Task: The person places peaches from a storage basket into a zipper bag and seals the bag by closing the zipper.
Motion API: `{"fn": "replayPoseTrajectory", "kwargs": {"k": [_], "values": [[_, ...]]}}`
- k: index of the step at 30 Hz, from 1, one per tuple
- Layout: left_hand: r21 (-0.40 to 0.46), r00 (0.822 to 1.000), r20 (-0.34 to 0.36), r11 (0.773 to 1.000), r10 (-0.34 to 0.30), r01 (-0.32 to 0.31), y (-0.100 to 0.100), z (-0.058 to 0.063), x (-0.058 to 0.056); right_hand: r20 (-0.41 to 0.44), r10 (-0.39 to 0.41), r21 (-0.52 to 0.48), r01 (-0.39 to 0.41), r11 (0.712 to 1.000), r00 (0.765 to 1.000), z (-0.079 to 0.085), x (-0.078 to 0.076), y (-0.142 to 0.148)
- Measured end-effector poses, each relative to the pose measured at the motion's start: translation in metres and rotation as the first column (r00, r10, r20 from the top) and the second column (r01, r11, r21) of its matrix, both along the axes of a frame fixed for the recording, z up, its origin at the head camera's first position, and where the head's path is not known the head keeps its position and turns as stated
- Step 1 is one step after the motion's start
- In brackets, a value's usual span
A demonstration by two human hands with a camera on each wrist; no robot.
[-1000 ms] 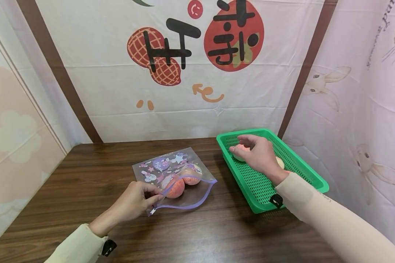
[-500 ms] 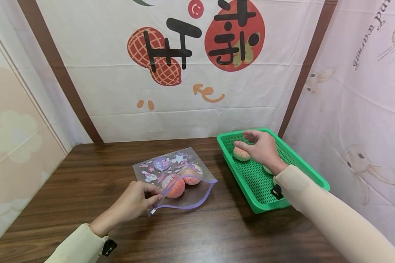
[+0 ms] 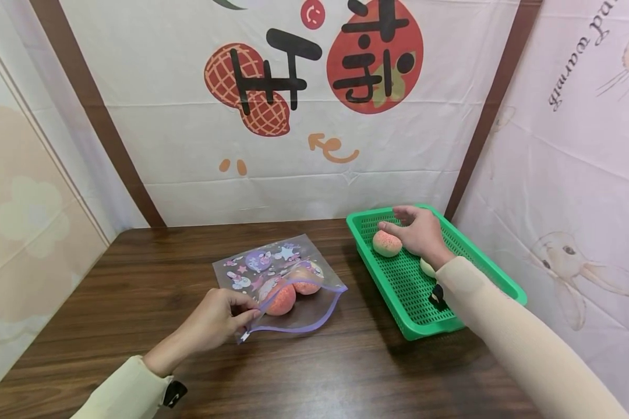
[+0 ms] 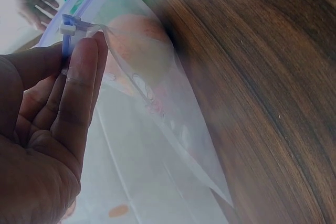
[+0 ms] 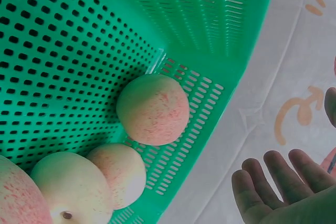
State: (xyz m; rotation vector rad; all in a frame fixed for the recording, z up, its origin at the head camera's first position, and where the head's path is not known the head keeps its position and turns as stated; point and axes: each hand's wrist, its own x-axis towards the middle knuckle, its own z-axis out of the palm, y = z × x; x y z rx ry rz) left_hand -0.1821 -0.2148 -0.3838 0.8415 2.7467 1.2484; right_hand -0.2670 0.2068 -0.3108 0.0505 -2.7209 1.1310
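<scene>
My left hand (image 3: 217, 317) pinches the zipper-slider corner of a clear zip bag (image 3: 262, 265) with purple edging and cartoon prints; thumb and fingers close on its edge in the left wrist view. The bag lies on the table, its mouth gaping toward me. Two pinkish peaches, one of them the front peach (image 3: 279, 299), lie inside. Over the green basket (image 3: 385, 294) hovers my right hand (image 3: 421, 233), fingers loosely bent and holding nothing. Just below its thumb sits a pink-and-cream peach (image 3: 387, 244) in the basket's far left corner, apart from the hand in the right wrist view.
More peaches rest in the basket, including a pale peach (image 5: 73, 187) and a smaller-looking peach (image 5: 119, 174), partly hidden by my right arm in the head view. The dark wooden table (image 3: 293, 378) ends at a printed cloth backdrop (image 3: 199, 198) behind and on the right.
My right hand has shifted slightly right and away from me above the basket, so the corner peach shows more fully. The left hand and the bag stay where they were.
</scene>
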Motion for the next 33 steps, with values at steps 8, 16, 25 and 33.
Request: {"fn": "replayPoseTrajectory", "kwargs": {"k": [8,16,25,33], "values": [[0.004,1.0,0.002,1.0,-0.003,0.003,0.0,-0.001,0.0,0.031,-0.01,-0.031,0.011,0.999,0.999,-0.009,-0.007,0.002],[0.005,1.0,-0.01,1.0,-0.007,0.007,0.0,-0.002,0.001,0.074,-0.043,-0.034,0.046,0.998,0.996,-0.018,-0.013,0.003],[-0.003,1.0,-0.015,1.0,-0.007,0.007,0.0,-0.004,0.001,0.098,-0.066,-0.031,0.069,0.997,0.993,-0.025,-0.018,0.008],[-0.001,1.0,-0.015,1.0,-0.012,0.012,-0.001,-0.003,0.002,0.133,-0.084,0.001,0.084,0.996,0.988,-0.034,-0.027,0.01]]}}
